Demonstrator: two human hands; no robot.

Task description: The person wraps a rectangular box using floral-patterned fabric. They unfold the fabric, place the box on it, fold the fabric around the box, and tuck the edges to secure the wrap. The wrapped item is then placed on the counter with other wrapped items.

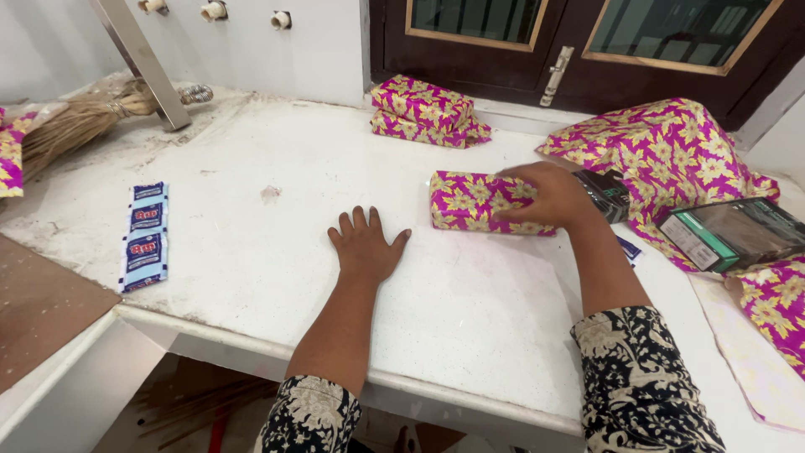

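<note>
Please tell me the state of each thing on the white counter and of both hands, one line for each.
Left hand: open, flat on the white stone counter.
Right hand: resting on top of the pink floral wrapped box.
Pink floral wrapped box: fully wrapped, lying flat.
Two pink floral wrapped boxes at the back: wrapped, stacked.
Green and black unwrapped box: unwrapped, lying on loose pink floral wrapping paper.
Blue sachet strip: lying flat, untouched.

Two bare hands are seen, left hand (365, 245) and right hand (549, 195); forearms are left uncovered; black sleeves (641, 377) with cream floral print are worn.
</note>
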